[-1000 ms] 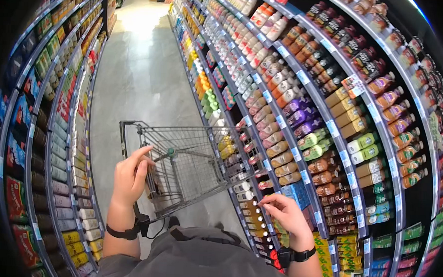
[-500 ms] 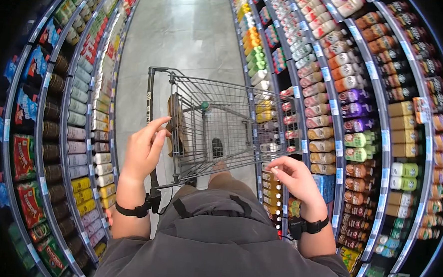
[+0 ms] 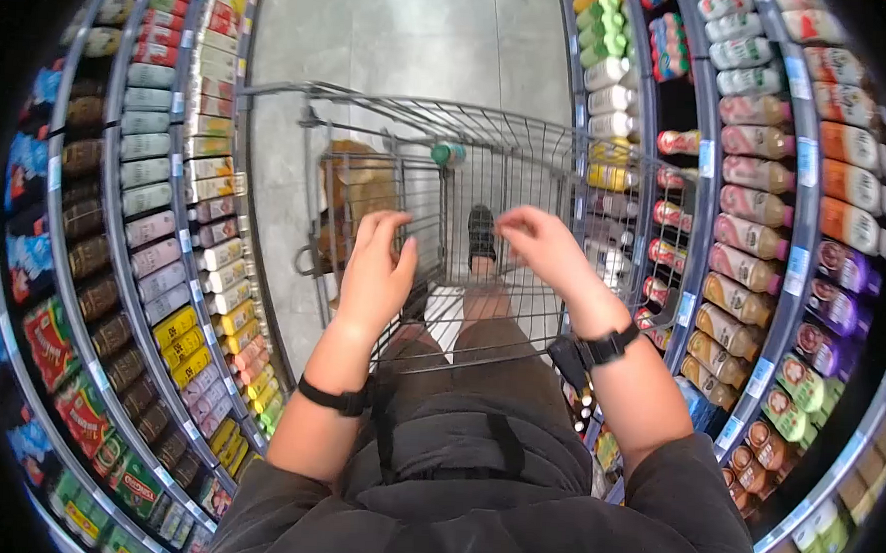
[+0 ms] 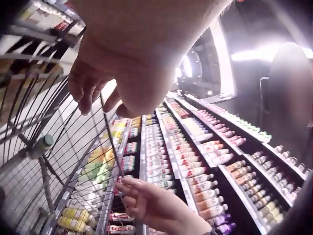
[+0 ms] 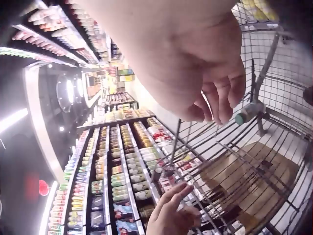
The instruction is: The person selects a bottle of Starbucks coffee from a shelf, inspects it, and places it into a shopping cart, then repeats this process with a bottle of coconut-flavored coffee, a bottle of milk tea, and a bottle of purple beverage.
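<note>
Your left hand (image 3: 375,273) and right hand (image 3: 553,250): above the wire cart (image 3: 412,104), fingers loosely bent, slightly apart. Beyond your left hand, brown papery piece (image 3: 362,187) behind wires; inside or beneath, can't tell. Green-ended cylinder (image 3: 447,155) ahead, between hands; load or fitting, unclear.

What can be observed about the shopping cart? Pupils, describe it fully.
The shopping cart is an open basket of thin dark grey wires, apparently metal, with thicker rods along its rim. It seems upright, set crosswise over the grey floor between the shelves. A shoe and a brown paper-like item show through its mesh; whether the brown item lies inside cannot be told. The left hand and right hand appear above it, neither gripping it; light contact is hard to judge.
</note>
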### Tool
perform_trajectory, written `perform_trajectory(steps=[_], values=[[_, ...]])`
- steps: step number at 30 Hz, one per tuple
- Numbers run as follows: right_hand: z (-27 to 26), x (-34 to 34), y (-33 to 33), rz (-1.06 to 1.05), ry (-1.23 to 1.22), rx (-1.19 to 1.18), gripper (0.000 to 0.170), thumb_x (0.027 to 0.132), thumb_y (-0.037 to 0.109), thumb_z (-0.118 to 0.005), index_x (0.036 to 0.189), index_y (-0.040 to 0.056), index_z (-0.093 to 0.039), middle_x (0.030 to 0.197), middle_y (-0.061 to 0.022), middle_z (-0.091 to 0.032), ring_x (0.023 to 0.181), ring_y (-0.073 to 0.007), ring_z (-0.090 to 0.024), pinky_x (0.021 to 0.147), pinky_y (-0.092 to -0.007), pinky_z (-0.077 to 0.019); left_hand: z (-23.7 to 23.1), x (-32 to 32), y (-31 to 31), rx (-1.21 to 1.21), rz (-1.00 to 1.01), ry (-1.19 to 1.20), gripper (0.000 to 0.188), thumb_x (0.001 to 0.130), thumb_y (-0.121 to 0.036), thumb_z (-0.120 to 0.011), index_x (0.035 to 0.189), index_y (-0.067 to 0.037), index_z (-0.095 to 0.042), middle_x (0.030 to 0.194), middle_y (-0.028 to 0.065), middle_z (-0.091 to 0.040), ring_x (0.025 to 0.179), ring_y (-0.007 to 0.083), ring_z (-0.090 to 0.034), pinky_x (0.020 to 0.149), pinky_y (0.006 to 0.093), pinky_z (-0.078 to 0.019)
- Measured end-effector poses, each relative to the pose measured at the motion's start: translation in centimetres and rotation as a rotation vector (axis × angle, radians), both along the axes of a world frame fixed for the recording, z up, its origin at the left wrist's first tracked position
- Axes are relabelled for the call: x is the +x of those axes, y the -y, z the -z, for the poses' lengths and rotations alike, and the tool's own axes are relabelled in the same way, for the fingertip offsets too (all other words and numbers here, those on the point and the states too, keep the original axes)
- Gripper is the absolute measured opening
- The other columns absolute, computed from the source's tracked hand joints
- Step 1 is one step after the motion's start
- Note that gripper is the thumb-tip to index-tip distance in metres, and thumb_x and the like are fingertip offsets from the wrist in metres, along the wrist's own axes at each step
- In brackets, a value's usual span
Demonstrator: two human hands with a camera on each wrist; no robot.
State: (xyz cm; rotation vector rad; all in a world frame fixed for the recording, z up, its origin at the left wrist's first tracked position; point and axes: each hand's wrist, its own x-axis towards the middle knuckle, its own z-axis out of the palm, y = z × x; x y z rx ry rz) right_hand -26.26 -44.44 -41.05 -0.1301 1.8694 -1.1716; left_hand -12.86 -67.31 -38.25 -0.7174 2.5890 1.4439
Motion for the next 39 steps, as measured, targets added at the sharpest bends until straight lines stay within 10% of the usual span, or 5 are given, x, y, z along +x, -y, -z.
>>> perform_trajectory(steps=[13, 17, 22, 27, 39], values=[[21.3, -5.3, 5.6, -0.065, -0.197, 0.016, 0.054, 0.09, 0.017, -0.065, 0.14, 0.0004, -0.055, 0.143, -0.0227, -0.056, 0.13, -0.0372, -0.056, 0.111, -0.0424, -0.0456, 19.1, -6.9, -5.5, -0.103, 0.0, 0.306, 0.058, 0.095, -0.015, -0.066, 0.147, -0.002, -0.044, 0.136, 0.0229, -0.058, 0.078, 0.0247, -0.066, 0.081, 0.0388, -0.0543], [24.1, -5.9, 6.0, -0.145, -0.284, -0.047, 0.066, 0.092, 0.012, -0.063, 0.153, 0.0027, -0.042, 0.151, -0.0208, -0.048, 0.099, -0.0262, -0.069, 0.095, -0.0373, -0.055, 21.4, -8.9, -4.9, -0.021, -0.048, 0.399, 0.072, 0.094, -0.02, -0.065, 0.154, 0.003, -0.032, 0.147, 0.0328, -0.048, 0.139, 0.0443, -0.048, 0.113, 0.0458, -0.0431], [24.6, -6.1, 6.0, -0.212, -0.217, -0.144, 0.075, 0.09, 0.016, -0.062, 0.158, 0.0006, -0.033, 0.161, -0.0218, -0.039, 0.146, -0.0347, -0.042, 0.119, -0.0413, -0.0391, 24.6, -10.4, -3.8, -0.063, -0.097, 0.311, 0.081, 0.093, -0.017, -0.066, 0.158, 0.003, -0.021, 0.147, 0.0343, -0.047, 0.137, 0.0449, -0.05, 0.112, 0.0458, -0.0433], [25.0, -6.3, 6.4, -0.238, -0.21, -0.131, 0.073, 0.09, 0.01, -0.058, 0.158, -0.0004, -0.033, 0.159, -0.0232, -0.04, 0.13, -0.0349, -0.053, 0.109, -0.0399, -0.0453, 25.3, -12.6, -3.3, -0.157, -0.092, 0.359, 0.079, 0.094, -0.012, -0.065, 0.159, 0.001, -0.022, 0.136, 0.0269, -0.061, 0.092, 0.0285, -0.072, 0.088, 0.0398, -0.0562], [24.5, -3.8, 3.9, -0.179, -0.111, -0.098, 0.076, 0.09, 0.002, -0.053, 0.161, 0.0029, -0.028, 0.161, -0.0215, -0.038, 0.118, -0.0293, -0.063, 0.1, -0.0359, -0.0515, 26.7, -13.4, -3.3, -0.382, 0.054, 0.327, 0.046, 0.093, -0.027, -0.074, 0.133, -0.014, -0.056, 0.094, 0.021, -0.074, 0.077, 0.0329, -0.075, 0.072, 0.045, -0.0567]])
